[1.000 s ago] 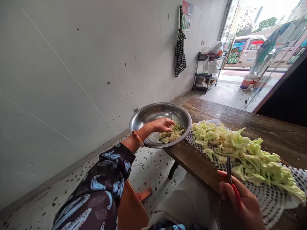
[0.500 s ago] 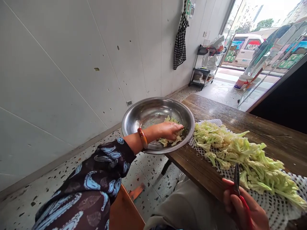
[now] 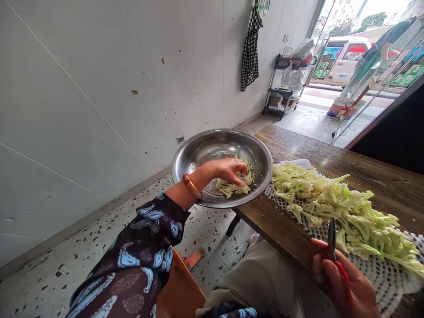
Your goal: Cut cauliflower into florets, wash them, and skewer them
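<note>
Cauliflower [image 3: 374, 225] heaped along white netting [image 3: 374, 278] on the worktop [image 3: 331, 154], lower right of the frame, with a smaller lot in the metal basin [image 3: 212, 143] at the centre. Left grip [image 3: 228, 170] over those pieces, fingers and thumb spread, nothing visibly pinched; contact impossible to tell. Right grip [image 3: 359, 287] closed around the red-handled cutter [image 3: 331, 238], lower right, tip pointing up. Main worry, by judgement: a tipping basin, its left part past the worktop's edge with no support visible beneath; likely cause, wrist weight on the near rim. Possible too: pieces knocked off the netting by the cutter's tip, or a nicked left finger from reaching near the bare blade.
</note>
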Demonstrator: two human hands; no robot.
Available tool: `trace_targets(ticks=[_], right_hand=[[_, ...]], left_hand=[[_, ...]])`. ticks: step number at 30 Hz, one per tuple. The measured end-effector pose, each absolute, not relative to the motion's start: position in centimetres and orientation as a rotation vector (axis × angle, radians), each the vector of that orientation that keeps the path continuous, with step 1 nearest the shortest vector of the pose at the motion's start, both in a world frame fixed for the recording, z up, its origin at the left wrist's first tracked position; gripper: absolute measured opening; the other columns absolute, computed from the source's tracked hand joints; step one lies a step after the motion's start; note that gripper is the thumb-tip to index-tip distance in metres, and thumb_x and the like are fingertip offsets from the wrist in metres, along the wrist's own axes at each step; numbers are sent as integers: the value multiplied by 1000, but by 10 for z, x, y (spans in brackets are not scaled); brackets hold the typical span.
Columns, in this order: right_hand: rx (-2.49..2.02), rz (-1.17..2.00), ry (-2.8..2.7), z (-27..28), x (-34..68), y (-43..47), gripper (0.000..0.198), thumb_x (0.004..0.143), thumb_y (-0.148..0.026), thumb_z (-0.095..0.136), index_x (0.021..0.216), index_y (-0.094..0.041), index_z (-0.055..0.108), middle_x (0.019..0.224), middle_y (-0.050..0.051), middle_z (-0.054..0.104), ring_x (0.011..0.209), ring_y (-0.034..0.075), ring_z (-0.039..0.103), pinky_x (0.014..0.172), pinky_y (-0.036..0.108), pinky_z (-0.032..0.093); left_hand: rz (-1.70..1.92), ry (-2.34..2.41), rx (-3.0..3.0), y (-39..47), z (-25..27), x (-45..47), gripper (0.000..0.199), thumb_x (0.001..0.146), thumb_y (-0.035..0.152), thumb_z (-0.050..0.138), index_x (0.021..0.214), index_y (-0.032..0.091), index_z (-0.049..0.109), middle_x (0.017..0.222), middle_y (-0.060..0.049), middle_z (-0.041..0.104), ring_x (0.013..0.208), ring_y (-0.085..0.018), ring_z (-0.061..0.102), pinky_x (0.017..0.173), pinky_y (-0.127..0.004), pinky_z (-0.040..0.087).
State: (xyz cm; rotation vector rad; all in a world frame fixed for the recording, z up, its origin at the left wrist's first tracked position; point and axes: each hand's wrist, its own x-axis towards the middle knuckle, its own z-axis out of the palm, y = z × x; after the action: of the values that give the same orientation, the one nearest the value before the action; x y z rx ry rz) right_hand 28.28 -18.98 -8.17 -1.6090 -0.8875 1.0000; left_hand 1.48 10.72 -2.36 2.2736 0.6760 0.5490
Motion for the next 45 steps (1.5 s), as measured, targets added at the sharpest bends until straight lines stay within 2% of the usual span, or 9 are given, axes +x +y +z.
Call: trace_targets(ticks=[5,8,12,18,27,32,37,42,45], right_hand=[[-1597,954,-862,-79,278,-189,46,72,-57,73,105,-25,74,63,2,63,49,17,54,44,30,50],[-1594,928,-859,-77,273,-189,45,74,-57,72,105,-25,73,62,1,62,49,16,53,45,29,49],[-1562,919,-847,-78,269,-189,49,73,-58,72,106,-22,72,62,1,60,50,14,52,47,27,48],[-1498,1009,-725,-79,263,-192,53,74,-55,76,113,-20,69,68,0,62,53,12,53,45,22,45],[-1450,1032,-689,-77,263,-191,45,72,-51,76,106,-23,73,67,1,62,49,12,51,38,23,45],[-1453,1009,-754,-80,268,-190,40,73,-50,75,105,-25,75,61,0,61,46,14,51,35,26,44],[-1434,1015,-874,-88,281,-186,36,73,-50,75,99,-25,77,59,2,63,46,17,54,35,28,45],[-1437,981,-895,-90,284,-185,39,71,-53,75,97,-25,78,57,2,61,45,17,53,33,28,43],[-1455,986,-877,-86,279,-188,42,70,-56,75,99,-25,77,57,1,60,44,17,51,33,28,43]], left_hand=[[347,816,2287,102,-25,18,29,40,6,78,55,25,63,71,-2,60,88,-28,59,86,-37,42],[453,802,2182,103,-20,16,23,45,8,78,54,24,64,65,0,59,78,-23,60,78,-34,45],[572,792,1941,106,-3,6,17,58,29,83,61,22,68,61,-1,62,62,-18,61,63,-31,48],[401,669,1452,108,4,-5,43,80,55,66,90,13,69,83,-14,71,75,-23,71,68,-37,57],[412,557,1266,111,0,0,36,86,44,57,93,10,66,86,-14,74,82,-25,73,73,-34,59],[382,496,1233,109,4,3,43,87,41,42,85,7,68,91,-18,73,82,-25,71,71,-33,58],[379,494,1209,103,10,7,41,83,38,41,84,6,67,89,-20,72,78,-24,70,64,-32,56],[499,533,1176,96,15,12,42,85,47,45,100,13,66,89,-14,71,75,-22,68,53,-28,49],[566,618,1239,93,12,16,44,82,57,54,92,15,66,75,-6,65,62,-15,59,50,-25,42]])
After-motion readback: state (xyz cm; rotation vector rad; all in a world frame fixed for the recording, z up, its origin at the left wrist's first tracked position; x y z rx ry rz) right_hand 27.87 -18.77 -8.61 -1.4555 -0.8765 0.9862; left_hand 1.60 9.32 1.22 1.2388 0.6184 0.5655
